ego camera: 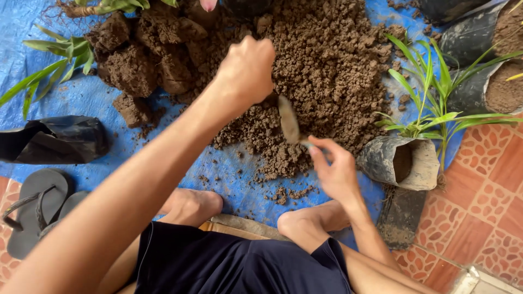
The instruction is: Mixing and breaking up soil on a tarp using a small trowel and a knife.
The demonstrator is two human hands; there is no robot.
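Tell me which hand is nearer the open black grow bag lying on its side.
Right. The right hand is just left of the grow bag; the left hand is farther up-left over the soil pile.

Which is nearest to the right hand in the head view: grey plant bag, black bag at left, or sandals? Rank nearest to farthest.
From the right hand:
1. Grey plant bag, just to its right, lying on its side.
2. Black bag, far left on the blue tarp.
3. Sandals, bottom-left on the tiles, slightly farther.

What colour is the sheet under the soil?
Blue; the sheet under the soil shows best in the head view.
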